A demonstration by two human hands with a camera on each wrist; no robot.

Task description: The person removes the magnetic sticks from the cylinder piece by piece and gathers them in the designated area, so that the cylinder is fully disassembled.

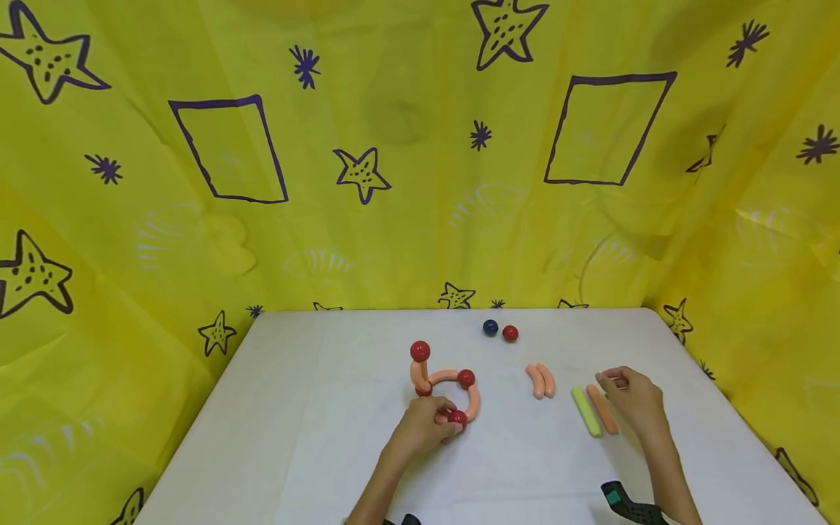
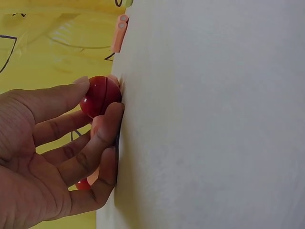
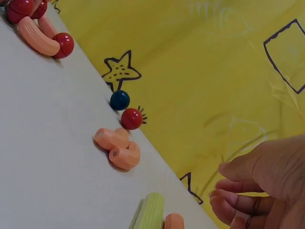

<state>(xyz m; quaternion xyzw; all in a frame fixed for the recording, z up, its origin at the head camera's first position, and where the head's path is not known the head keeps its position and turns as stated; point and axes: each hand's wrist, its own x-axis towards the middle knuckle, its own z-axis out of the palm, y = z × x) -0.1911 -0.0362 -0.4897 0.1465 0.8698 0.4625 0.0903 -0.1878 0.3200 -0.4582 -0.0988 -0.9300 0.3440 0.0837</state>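
Note:
My left hand [image 1: 418, 430] pinches a red ball [image 2: 101, 97] between thumb and fingers, at the near side of a ring. Curved orange rods [image 1: 474, 403] and red balls, one of them at the back right [image 1: 466, 378], make up that ring. From its left side stands a curved orange rod [image 1: 418, 375] topped by another red ball [image 1: 420, 351]. My right hand [image 1: 635, 399] hovers beside a straight orange rod [image 1: 601, 410], its fingers loosely bent around nothing. Left of that rod lies a light green rod [image 1: 586, 412].
Two curved orange rods [image 1: 540, 380] lie side by side between the ring and the straight rods. Farther back are a dark blue ball [image 1: 490, 327] and a loose red ball [image 1: 510, 334]. Yellow patterned cloth [image 1: 407, 240] surrounds the white table [image 1: 315, 437] at the back and sides.

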